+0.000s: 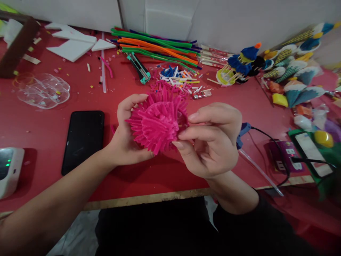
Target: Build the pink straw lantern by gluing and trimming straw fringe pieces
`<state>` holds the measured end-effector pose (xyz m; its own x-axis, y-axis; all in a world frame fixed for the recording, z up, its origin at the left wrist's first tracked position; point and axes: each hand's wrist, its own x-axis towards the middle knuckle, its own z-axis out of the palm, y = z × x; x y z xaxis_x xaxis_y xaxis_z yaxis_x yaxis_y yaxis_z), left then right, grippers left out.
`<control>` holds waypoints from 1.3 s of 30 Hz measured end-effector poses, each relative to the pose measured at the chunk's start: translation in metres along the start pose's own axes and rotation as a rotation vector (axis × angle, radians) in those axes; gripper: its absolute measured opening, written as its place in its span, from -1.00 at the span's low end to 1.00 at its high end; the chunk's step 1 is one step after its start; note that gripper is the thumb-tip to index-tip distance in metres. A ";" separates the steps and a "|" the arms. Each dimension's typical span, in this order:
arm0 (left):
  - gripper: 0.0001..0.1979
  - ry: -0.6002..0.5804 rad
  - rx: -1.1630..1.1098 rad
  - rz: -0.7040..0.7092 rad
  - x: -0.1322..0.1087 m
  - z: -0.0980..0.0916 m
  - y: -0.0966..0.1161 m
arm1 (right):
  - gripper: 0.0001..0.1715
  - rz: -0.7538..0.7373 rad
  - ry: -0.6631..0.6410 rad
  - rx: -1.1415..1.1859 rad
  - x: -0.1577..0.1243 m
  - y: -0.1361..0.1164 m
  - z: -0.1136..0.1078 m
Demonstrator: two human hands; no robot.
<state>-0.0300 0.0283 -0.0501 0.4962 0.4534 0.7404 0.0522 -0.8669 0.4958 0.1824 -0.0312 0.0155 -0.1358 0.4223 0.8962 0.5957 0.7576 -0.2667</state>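
Centrally, above the near part of the red table (39, 128): pink spiky ball (157, 122), bristling with short stick-like spikes, held off the surface between both hands.

Left hand (125, 137) cupped around the ball's left and underside, fingers curled half-closed, thumb arched over the top edge; firm contact with the spikes. Right hand (213, 140) at the ball's right side, fingers bent and drawn together, fingertips (178, 144) pinching among the spikes; palm clear of the ball. Dark sleeve on the right forearm, left forearm bare.

Just left of the hands: black phone (83, 140) lying flat, screen dark. Further left: clear plastic tray (42, 91), and a white device (9, 170) with a green light at the table edge. Behind the ball: loose heap of pink spikes and cut stick pieces (177, 76), a teal utility knife (138, 68), then a bundle of long coloured sticks (160, 48) near the wall. White foam pieces (71, 46) at far left rear. Right of the hands: blue-handled glue gun (243, 133) with black cable, partly hidden by the right hand. Far right: pile of coloured craft figures (290, 71), crowded, details blurred.
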 end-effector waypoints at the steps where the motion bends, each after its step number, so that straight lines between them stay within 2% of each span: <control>1: 0.33 -0.002 0.000 -0.003 0.000 0.000 0.001 | -0.93 0.008 0.009 -0.002 0.000 0.000 0.000; 6: 0.33 0.003 0.036 -0.002 0.000 0.000 0.002 | -0.90 -0.005 0.010 -0.016 0.000 -0.001 0.002; 10: 0.33 0.021 0.051 0.005 -0.001 0.000 0.001 | -0.86 0.068 0.023 -0.062 -0.001 -0.003 0.003; 14: 0.37 0.040 0.080 0.029 -0.003 -0.001 0.001 | -0.81 0.061 0.049 -0.039 -0.001 -0.003 0.003; 21: 0.34 0.043 0.061 0.009 -0.004 0.001 0.001 | -0.77 0.043 -0.075 -0.155 0.000 -0.006 -0.002; 26: 0.32 0.041 0.076 0.028 -0.003 -0.001 0.004 | -0.82 -0.001 -0.041 -0.088 0.001 -0.003 0.000; 31: 0.35 -0.035 0.100 0.068 -0.001 -0.007 0.005 | -0.84 0.015 -0.023 -0.053 0.000 0.000 0.001; 34: 0.34 0.006 0.091 0.041 -0.002 -0.004 0.004 | -0.84 0.008 -0.022 -0.042 0.000 0.001 0.001; 39: 0.28 0.004 0.086 0.014 -0.003 0.002 0.004 | -0.73 -0.014 -0.064 -0.055 -0.001 0.004 0.000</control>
<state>-0.0296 0.0232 -0.0507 0.4938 0.4421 0.7488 0.1195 -0.8875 0.4451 0.1843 -0.0286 0.0137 -0.1935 0.4444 0.8747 0.6356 0.7359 -0.2333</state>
